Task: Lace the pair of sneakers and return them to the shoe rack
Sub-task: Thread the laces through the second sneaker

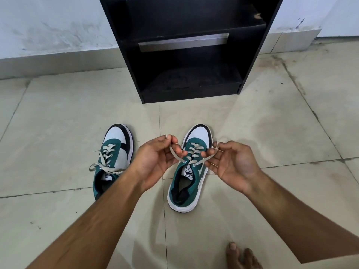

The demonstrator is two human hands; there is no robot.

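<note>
Tiled floor [58, 123] carries the right sneaker [189, 167], toe rackward; its lace ends are pinched by left hand [155, 160] and right hand [231, 162].

The left low-top suede-and-leather sneaker [114, 158] and the right matching sneaker [191, 167] are teal with white toes, black toe trim, white soles and cream flat laces [194, 150]. Farther off, the open wooden shoe rack [186, 47] is matte black; the stone floor tiles [58, 117] are pale beige with dark smudges.

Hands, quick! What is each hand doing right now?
Left hand: closed, pinching one end of the lace of the right-side sneaker.
Right hand: fingers pinching the other end of that lace.
</note>
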